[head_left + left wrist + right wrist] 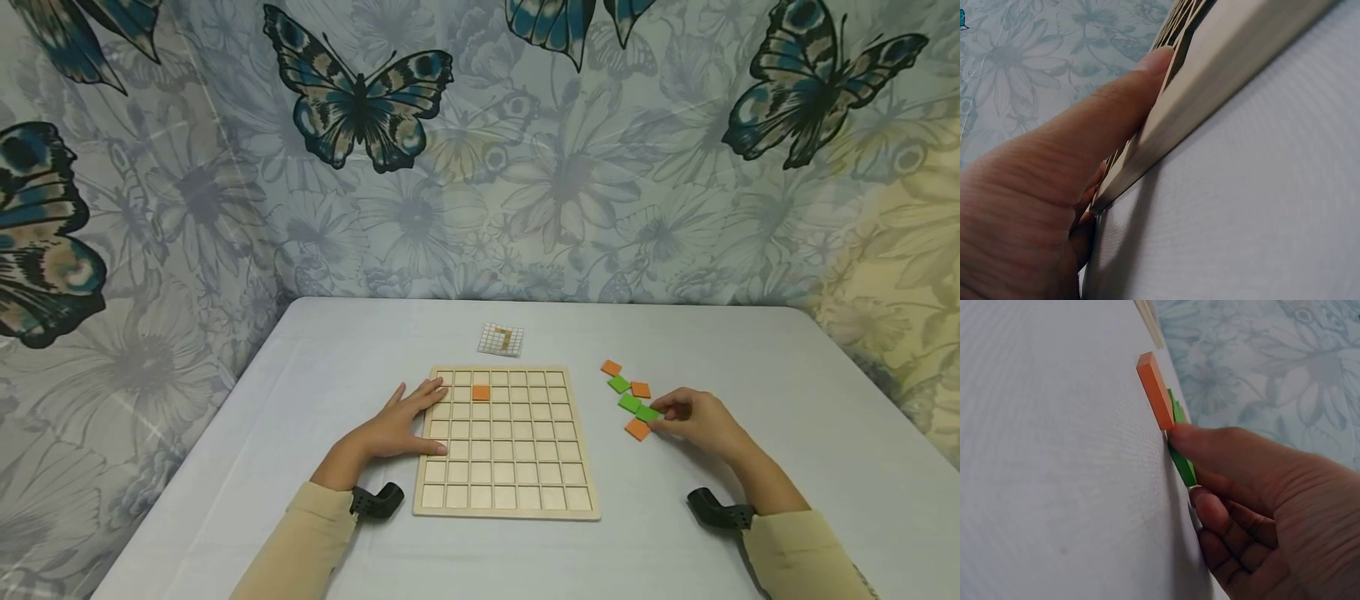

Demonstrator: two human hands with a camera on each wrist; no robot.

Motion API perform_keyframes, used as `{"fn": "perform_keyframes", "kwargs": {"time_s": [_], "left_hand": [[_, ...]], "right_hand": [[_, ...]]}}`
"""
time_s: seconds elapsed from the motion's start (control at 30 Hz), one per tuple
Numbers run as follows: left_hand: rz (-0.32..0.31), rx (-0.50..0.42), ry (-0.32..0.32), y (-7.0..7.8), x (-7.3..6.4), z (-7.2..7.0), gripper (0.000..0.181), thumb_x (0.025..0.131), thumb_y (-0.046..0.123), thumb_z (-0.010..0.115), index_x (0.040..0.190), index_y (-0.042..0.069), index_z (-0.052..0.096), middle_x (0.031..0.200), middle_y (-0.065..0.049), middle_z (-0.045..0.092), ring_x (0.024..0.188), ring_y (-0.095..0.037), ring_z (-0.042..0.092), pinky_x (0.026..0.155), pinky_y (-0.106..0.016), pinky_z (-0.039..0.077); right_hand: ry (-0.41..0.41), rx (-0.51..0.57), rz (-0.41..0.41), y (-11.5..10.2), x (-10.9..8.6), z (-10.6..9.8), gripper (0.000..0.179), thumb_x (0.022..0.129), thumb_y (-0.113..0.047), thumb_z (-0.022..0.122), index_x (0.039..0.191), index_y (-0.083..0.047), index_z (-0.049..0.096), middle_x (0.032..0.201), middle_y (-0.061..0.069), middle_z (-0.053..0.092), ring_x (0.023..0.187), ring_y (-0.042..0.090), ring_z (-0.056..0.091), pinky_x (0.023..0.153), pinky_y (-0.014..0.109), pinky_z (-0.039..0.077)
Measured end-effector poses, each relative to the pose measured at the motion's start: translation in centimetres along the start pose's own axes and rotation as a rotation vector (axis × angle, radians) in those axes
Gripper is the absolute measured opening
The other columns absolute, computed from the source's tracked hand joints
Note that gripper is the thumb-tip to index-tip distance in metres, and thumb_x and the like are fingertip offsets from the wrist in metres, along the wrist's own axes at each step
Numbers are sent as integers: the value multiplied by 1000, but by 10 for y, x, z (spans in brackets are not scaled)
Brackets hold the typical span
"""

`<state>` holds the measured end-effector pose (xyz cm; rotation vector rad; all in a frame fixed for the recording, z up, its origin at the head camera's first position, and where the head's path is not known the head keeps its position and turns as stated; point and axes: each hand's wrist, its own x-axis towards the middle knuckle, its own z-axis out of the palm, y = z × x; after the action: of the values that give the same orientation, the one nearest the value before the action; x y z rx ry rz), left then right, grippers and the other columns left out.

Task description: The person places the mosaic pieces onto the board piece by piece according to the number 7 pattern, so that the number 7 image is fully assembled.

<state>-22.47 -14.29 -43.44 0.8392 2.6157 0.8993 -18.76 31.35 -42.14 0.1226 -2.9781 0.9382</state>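
A wooden grid board [507, 513] lies flat on the table, with one orange square tile [481, 392] in its second row from the far side. My left hand [401, 423] rests spread on the board's left edge, and its thumb [1107, 109] lies over the rim. To the right of the board, my right hand [701, 423] pinches a green square tile [647, 414] between thumb and fingers. Close by the thumb is an orange tile [1155, 390]. Two more green tiles, one of them [630, 403] beside the pinched one, lie in the same loose cluster.
Beyond the board lies a small card [501, 340] printed with a grid and coloured squares. Other orange tiles [611, 367] sit at the cluster's far end. A white cloth covers the table [360, 333], which backs onto a patterned curtain [570, 167].
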Motion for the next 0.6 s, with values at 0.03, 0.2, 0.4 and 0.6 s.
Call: {"fn": "perform_keyframes", "kwargs": {"time_s": [0.03,0.2,0.4,0.6], "left_hand": [[-4,2,-2,0,0,0,96,72,48,75,147,9,28,158,-6,14,146,-28,8,118,-50,-9],[-9,1,-2,1,0,0,96,72,47,76,147,10,28,158,-6,14,146,-28,8,118,-50,-9],[-11,-7,-5,2,0,0,95,73,46,76,147,10,29,157,-6,14,146,-28,8,117,-50,-9],[-10,5,-4,-1,1,1,96,72,48,75,147,11,28,158,-5,13,146,-28,8,118,-49,-9]], "right_hand": [[-3,-2,-2,0,0,0,32,75,-15,77,99,3,67,79,4,59,72,11,48,58,18,40],[-9,-2,-14,2,1,0,29,75,-12,76,97,3,67,79,4,59,71,10,49,58,18,42],[-25,0,-14,3,3,-3,29,76,-14,75,98,3,67,80,4,62,72,10,51,58,17,44],[-37,43,-21,0,7,-10,30,77,-14,74,100,4,67,82,5,63,71,8,53,58,18,46]]}}
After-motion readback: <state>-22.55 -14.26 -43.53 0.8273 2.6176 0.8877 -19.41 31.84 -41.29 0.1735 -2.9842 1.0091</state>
